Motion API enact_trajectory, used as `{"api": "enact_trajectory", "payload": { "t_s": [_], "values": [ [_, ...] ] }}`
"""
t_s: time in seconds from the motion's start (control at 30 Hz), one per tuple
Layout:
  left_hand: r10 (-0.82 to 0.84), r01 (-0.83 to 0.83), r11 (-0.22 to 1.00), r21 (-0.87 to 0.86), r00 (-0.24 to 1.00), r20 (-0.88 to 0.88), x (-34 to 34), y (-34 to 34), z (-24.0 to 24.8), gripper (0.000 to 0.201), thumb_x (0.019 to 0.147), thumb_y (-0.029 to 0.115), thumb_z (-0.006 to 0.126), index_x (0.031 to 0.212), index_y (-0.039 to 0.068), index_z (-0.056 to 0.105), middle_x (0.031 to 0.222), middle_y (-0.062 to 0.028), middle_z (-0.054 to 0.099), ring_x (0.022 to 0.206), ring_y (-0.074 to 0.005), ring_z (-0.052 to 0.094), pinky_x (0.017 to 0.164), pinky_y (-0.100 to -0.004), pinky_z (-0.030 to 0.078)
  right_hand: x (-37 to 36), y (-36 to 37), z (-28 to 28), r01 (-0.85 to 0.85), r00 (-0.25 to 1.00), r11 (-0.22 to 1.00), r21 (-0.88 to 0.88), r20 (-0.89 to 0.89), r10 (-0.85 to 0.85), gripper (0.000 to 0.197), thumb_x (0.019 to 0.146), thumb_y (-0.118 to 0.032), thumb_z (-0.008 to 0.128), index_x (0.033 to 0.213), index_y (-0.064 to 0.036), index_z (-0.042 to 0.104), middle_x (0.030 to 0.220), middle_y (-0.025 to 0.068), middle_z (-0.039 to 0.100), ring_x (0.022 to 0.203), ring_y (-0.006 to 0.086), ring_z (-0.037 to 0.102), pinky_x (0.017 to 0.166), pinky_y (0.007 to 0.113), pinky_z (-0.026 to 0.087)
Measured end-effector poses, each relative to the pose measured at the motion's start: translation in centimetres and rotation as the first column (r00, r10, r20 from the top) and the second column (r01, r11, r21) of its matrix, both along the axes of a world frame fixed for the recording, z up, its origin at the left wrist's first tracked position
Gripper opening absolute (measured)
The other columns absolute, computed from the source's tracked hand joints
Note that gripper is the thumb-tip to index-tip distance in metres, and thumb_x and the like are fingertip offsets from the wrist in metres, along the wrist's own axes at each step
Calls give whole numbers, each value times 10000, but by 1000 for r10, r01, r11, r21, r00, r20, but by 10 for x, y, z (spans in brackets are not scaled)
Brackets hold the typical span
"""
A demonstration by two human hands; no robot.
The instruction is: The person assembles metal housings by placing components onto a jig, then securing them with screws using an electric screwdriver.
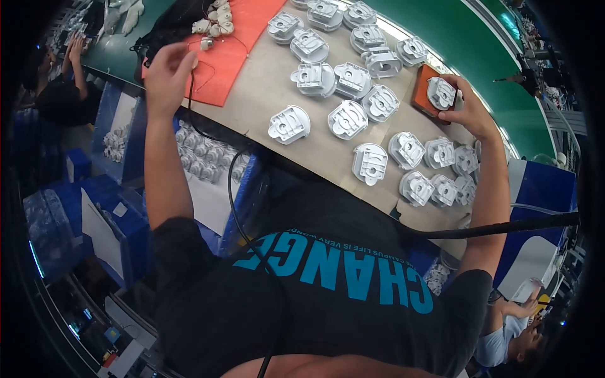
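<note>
White housing [440, 93] at upper right of frame, over orange block [422, 94] on bench [257, 85]. Probably light, stiff, smooth plastic; thin ribs might chip, so outer rim best hold. Right hand [467, 108] curled round its right edge, thumb below, fingers above, elbow bent. Left hand [167, 75] upper left, fingertips near small white part [206, 43]; cannot tell whether gripping anything.

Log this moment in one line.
left hand: over orange sheet, grip unclear; right hand: at orange block, white part atop; other white parts: on bench

Dark T-shirt [372, 334], short sleeves [179, 249], teal lettering [359, 277]
</note>
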State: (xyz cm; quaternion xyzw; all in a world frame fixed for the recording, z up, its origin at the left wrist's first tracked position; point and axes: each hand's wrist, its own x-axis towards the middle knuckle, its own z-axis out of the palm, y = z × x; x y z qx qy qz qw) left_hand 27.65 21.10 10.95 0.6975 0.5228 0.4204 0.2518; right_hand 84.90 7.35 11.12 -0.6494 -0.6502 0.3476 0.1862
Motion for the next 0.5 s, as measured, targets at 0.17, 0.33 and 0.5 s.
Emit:
{"api": "enact_trajectory", "payload": {
  "t_s": [0.17, 0.33, 0.5],
  "values": [
    [-88, 191, 969, 160, 863, -497, 59, 64, 16, 328, 850, 186, 759, 1107, 11, 653, 1059, -130, 705, 858, -230, 713, 756, -343, 563, -7, -7, 11, 19, 999, 999, 51, 40, -21, 847, 622, -95, 820, 1399, -54, 485, 1408, 144, 516, 1356, 287, 442, 1169, 372, 300],
    [-76, 360, 931, -56, 44, -996, 100, 109, 1, 217, 852, 91, 646, 1060, 44, 688, 1134, -175, 694, 982, -321, 708, 797, -417, 578, -1, -16, 17, 28, 979, 993, 110, 200, -50, 797, 674, -118, 799, 1407, -82, 490, 1438, 141, 501, 1376, 310, 430, 1177, 379, 297],
    [-112, 316, 938, -142, -110, -988, 121, 108, 2, 196, 848, 55, 606, 1019, 51, 702, 1051, -190, 715, 1014, -322, 702, 832, -422, 575, -2, -25, 16, -5, 980, 977, 215, 194, -38, 692, 729, -141, 783, 1368, -72, 524, 1412, 137, 519, 1348, 311, 449, 1159, 392, 316]
  ]
}}
